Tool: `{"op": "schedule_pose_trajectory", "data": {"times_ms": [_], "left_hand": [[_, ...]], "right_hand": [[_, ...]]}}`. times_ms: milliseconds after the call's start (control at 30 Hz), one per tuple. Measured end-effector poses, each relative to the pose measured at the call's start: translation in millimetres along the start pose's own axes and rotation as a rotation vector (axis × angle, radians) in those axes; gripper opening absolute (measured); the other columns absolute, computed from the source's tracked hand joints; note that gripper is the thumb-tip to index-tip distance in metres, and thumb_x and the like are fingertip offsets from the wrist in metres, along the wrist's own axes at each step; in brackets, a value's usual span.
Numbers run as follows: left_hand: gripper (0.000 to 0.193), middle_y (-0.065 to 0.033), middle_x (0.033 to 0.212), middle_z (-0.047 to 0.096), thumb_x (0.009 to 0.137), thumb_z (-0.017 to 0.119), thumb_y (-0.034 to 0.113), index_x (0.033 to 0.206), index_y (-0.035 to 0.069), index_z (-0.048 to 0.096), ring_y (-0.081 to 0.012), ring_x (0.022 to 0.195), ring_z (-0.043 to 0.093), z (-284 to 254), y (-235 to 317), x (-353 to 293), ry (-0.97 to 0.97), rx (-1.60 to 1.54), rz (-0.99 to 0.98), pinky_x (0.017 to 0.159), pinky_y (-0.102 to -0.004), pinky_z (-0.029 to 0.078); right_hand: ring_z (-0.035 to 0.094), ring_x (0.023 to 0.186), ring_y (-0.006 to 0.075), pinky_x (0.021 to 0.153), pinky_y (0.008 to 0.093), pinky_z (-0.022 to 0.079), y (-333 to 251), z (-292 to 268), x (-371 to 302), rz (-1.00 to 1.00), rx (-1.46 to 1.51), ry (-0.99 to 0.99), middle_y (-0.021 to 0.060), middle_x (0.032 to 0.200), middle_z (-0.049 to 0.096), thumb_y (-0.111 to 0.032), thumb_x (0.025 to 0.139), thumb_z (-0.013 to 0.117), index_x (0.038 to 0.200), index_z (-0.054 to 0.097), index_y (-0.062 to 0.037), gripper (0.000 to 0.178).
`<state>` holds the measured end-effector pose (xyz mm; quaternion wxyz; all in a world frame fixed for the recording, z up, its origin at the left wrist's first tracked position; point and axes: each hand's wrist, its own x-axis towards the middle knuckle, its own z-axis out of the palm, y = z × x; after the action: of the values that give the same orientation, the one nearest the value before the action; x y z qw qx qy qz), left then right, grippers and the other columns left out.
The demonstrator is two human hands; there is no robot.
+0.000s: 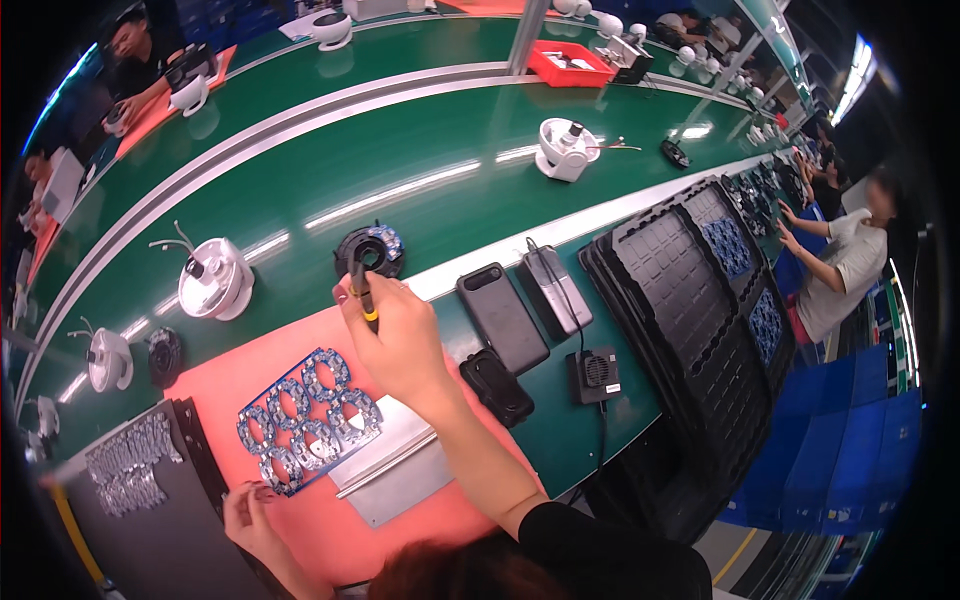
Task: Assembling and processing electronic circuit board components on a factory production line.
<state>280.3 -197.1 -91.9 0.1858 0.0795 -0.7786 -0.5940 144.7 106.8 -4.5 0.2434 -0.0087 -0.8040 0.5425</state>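
Roughness is shown by the near circuit panel (pixel 303 424), a matt finish by the pink mat (pixel 225 390), gloss by the green worktop (pixel 420 140).

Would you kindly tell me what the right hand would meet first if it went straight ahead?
Probably the black round part on the green surface just beyond the right hand, though depth is unclear.

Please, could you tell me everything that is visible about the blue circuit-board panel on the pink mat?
The circuit-board panel is blue, with thin straight edge strips and small silver and white parts. It joins six ring-like boards in two rows of three; pink shows through several ring centres. It lies flat, slanted in the picture, on the pink mat, beside a grey metal-looking plate. The left hand is near its lower corner; whether they touch is unclear.
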Motion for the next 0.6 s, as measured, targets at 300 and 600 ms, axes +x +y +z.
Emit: {"op": "schedule_pose_trajectory", "data": {"times_ms": [300,600], "left_hand": [[0.027,-0.0017,0.089,0.056,0.096,0.053,0.008,0.121,-0.004,0.055,-0.0094,0.072,0.051,-8,-12,8,0.154,-1.178,-0.424,0.060,-0.0208,0.045],[0.018,-0.0016,0.061,0.049,0.090,0.070,0.005,0.108,0.002,0.073,-0.0043,0.053,0.043,20,18,21,0.187,0.362,-0.077,0.047,-0.0253,0.033]], "right_hand": [[0.069,0.079,0.0241,0.068,0.0367,0.053,8,8,-2,0.122,0.009,-0.106,0.0133,0.093,0.070,-0.021,0.100,0.057,0.103,0.067,-0.0055,0.018],[0.053,0.068,0.0077,0.062,0.0253,0.043,1,15,1,0.110,0.161,-0.058,0.0065,0.088,0.072,-0.023,0.101,0.059,0.103,0.069,0.0015,0.027]]}}
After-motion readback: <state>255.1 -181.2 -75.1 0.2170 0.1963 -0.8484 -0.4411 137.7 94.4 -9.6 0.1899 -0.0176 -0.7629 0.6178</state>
